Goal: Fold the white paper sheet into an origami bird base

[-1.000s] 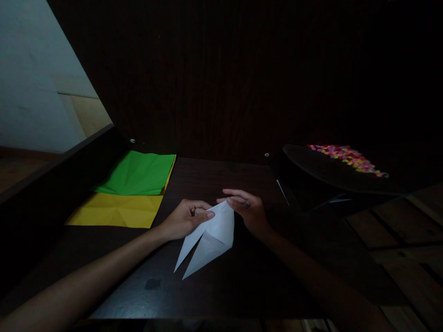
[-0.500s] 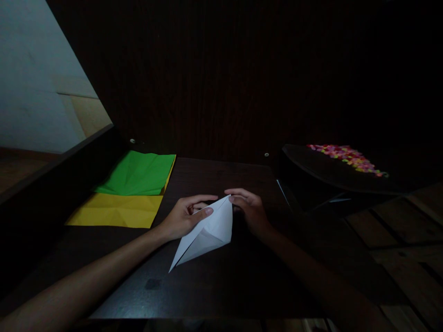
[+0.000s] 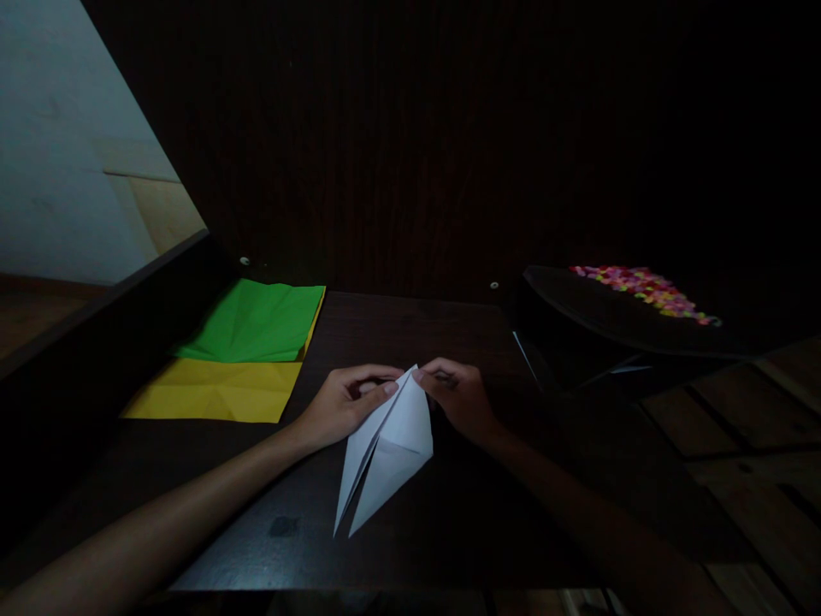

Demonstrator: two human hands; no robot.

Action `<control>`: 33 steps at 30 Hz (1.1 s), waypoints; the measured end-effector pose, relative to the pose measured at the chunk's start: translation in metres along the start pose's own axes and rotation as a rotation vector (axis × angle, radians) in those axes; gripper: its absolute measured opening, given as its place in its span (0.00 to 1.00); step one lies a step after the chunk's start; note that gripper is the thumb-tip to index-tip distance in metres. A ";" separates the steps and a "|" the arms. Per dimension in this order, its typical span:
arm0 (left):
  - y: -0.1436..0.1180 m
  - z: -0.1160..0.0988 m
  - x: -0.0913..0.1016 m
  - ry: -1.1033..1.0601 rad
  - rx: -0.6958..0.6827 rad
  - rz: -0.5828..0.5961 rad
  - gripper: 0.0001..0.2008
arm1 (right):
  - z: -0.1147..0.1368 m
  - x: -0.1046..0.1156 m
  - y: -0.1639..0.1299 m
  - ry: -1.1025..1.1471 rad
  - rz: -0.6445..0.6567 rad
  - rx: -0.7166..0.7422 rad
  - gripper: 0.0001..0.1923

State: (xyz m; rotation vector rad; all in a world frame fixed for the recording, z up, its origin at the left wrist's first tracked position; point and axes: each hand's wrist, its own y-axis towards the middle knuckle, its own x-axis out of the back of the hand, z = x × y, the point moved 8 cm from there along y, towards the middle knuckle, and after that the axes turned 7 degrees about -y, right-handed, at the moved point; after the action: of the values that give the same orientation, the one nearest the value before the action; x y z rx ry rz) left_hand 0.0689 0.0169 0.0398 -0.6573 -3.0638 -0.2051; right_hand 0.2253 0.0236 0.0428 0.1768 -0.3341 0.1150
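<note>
A folded white paper (image 3: 388, 445) with two long points aimed toward me lies partly lifted above the dark wooden table (image 3: 410, 334). My left hand (image 3: 343, 404) pinches its upper left edge, thumb on top. My right hand (image 3: 458, 393) grips the top corner from the right, fingers curled. Both hands meet at the paper's upper tip.
A creased green sheet (image 3: 260, 321) overlaps a yellow sheet (image 3: 215, 389) at the table's left. A dark tray (image 3: 609, 321) at the right carries a strip of small colourful pieces (image 3: 645, 291). A dark wall panel rises behind. Wooden floor shows at the right.
The paper's points swung from lower left toward me and split apart again. My right hand's fingers curled tighter on the top corner. Both hands stayed in place.
</note>
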 end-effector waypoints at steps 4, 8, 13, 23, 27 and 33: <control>0.000 0.002 0.001 0.022 -0.005 -0.032 0.15 | -0.002 -0.004 -0.002 -0.038 -0.004 0.026 0.10; 0.001 0.010 0.001 0.040 -0.009 -0.056 0.14 | -0.003 -0.004 -0.002 -0.094 -0.051 0.047 0.09; 0.003 0.001 0.003 0.165 -0.155 -0.118 0.10 | -0.005 -0.004 0.001 -0.172 -0.092 0.077 0.08; 0.009 0.015 -0.002 0.203 -0.052 -0.023 0.13 | -0.007 -0.005 0.005 -0.114 -0.095 0.068 0.08; 0.010 0.018 -0.004 0.140 -0.017 -0.021 0.14 | -0.005 -0.006 0.004 -0.095 -0.079 0.074 0.08; 0.009 0.024 -0.002 0.044 0.004 -0.037 0.14 | -0.004 -0.009 0.005 -0.059 -0.039 0.076 0.07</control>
State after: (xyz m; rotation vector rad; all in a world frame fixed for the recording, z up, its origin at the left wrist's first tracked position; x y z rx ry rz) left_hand 0.0753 0.0274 0.0167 -0.5886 -3.0351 -0.2106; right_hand 0.2177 0.0287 0.0366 0.2622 -0.3853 0.0842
